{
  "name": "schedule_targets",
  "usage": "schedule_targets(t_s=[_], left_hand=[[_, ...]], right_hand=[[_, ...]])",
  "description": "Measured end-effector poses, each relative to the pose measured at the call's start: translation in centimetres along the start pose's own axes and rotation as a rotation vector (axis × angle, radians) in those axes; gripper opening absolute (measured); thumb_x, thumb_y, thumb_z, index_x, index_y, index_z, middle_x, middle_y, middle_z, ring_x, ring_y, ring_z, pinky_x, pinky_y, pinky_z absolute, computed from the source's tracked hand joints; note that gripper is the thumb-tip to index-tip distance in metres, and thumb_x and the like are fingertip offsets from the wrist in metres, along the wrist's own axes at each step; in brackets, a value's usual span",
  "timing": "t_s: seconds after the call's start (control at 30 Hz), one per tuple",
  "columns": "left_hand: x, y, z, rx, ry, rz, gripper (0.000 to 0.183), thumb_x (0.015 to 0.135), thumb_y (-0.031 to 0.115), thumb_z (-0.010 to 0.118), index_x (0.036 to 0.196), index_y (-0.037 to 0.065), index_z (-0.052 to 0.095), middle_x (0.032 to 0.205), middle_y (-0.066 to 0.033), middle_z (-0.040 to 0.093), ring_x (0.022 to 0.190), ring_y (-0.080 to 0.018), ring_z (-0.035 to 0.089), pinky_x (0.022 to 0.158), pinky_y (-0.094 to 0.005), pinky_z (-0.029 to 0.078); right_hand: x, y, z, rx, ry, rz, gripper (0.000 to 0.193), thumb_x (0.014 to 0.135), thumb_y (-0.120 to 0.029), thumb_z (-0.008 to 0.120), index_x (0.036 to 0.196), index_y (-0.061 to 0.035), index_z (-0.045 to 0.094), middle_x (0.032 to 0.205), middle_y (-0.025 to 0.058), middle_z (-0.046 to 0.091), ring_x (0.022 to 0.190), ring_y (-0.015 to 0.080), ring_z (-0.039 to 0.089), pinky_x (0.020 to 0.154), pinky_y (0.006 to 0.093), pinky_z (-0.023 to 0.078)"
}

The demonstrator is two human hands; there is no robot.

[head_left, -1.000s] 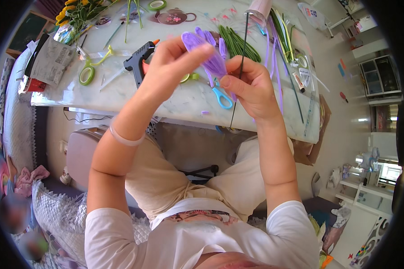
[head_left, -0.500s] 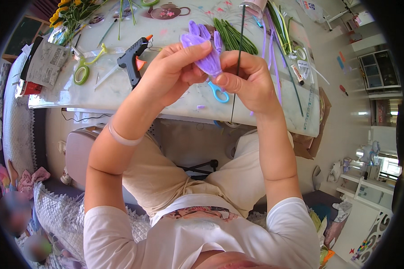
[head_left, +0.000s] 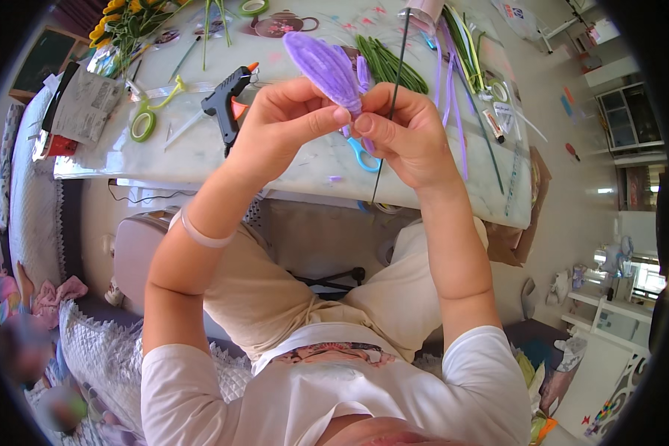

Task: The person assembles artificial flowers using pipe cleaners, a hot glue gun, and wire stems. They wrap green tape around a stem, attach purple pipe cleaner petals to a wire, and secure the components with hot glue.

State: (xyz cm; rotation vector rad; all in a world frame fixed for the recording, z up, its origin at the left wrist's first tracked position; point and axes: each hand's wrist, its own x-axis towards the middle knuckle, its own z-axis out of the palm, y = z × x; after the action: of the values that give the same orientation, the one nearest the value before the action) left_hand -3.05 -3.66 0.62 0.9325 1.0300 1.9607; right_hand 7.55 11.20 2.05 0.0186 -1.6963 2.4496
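A fuzzy purple pipe-cleaner flower (head_left: 325,68) is held up over the white table (head_left: 275,160). My left hand (head_left: 279,123) pinches its base from the left. My right hand (head_left: 407,134) grips the same base together with a thin dark wire stem (head_left: 395,82) that runs up and down through the fingers. Blue-handled scissors (head_left: 363,156) lie on the table just under my hands. A black glue gun (head_left: 227,100) with an orange tip rests left of my left hand.
Green pipe cleaners (head_left: 391,65), purple strands (head_left: 447,89), green-handled scissors (head_left: 150,115), a tape roll (head_left: 253,7), yellow flowers (head_left: 119,18) and papers (head_left: 82,104) lie on the table. A stool (head_left: 137,253) stands by my left knee.
Both hands have risen toward the camera with the purple flower. The petals, spread before, are now gathered into one tight bundle pointing up and left.
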Motion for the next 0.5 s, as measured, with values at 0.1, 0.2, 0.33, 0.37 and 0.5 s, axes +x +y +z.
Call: schedule_targets(t_s=[0.1, 0.2, 0.33, 0.37, 0.5], left_hand=[[-0.3, 0.0, -0.1, 0.007, 0.019, 0.053, 0.01, 0.083, 0.005, 0.062, 0.092, 0.0, 0.063, 0.086, -0.0017, 0.062, 0.085, -0.0103, 0.057, 0.08, -0.0247, 0.046], [-1.1, 0.3, -0.7, 0.049, 0.152, 0.05, 0.009, 0.085, 0.006, 0.06, 0.091, 0.0, 0.062, 0.083, 0.0003, 0.059, 0.079, -0.0082, 0.054, 0.074, -0.0216, 0.044], [-2.1, 3.0, -5.7, 0.351, 0.33, 0.15, 0.017, 0.088, 0.009, 0.054, 0.1, -0.001, 0.06, 0.093, -0.0072, 0.064, 0.07, -0.0058, 0.05, 0.065, -0.0194, 0.04], [-2.5, 3.7, -6.8, 0.416, 0.396, 0.217, 0.017, 0.088, 0.008, 0.054, 0.099, -0.002, 0.06, 0.091, -0.0076, 0.065, 0.068, -0.0052, 0.047, 0.063, -0.0189, 0.039], [-3.2, 5.2, -11.5, 0.508, 0.602, 0.37, 0.014, 0.083, 0.008, 0.059, 0.092, -0.002, 0.063, 0.083, -0.0043, 0.066, 0.067, -0.0036, 0.051, 0.059, -0.0174, 0.039]], right_hand=[[0.1, 0.4, 0.7, 0.009, -0.01, 0.011, 0.014, 0.079, -0.011, 0.068, 0.087, -0.0016, 0.06, 0.068, -0.0008, 0.055, 0.051, 0.0018, 0.037, 0.042, 0.0179, 0.024], [0.2, 0.7, 1.3, -0.088, 0.025, 0.002, 0.016, 0.086, -0.018, 0.06, 0.092, -0.0027, 0.058, 0.074, -0.0013, 0.053, 0.051, 0.0009, 0.032, 0.042, 0.0172, 0.022], [1.1, -1.6, 0.3, -0.489, 0.183, -0.018, 0.025, 0.092, -0.023, 0.047, 0.1, -0.0028, 0.058, 0.086, 0.0003, 0.053, 0.057, 0.0041, 0.035, 0.049, 0.019, 0.028], [1.9, -1.1, -0.9, -0.655, 0.212, -0.038, 0.025, 0.089, -0.023, 0.051, 0.1, -0.0013, 0.057, 0.085, 0.0026, 0.054, 0.061, 0.0088, 0.043, 0.054, 0.0225, 0.035], [4.5, 4.6, -5.6, -1.718, 0.514, -0.555, 0.028, 0.083, -0.021, 0.057, 0.1, 0.0021, 0.057, 0.09, 0.0136, 0.056, 0.078, 0.0275, 0.057, 0.071, 0.0356, 0.046]])
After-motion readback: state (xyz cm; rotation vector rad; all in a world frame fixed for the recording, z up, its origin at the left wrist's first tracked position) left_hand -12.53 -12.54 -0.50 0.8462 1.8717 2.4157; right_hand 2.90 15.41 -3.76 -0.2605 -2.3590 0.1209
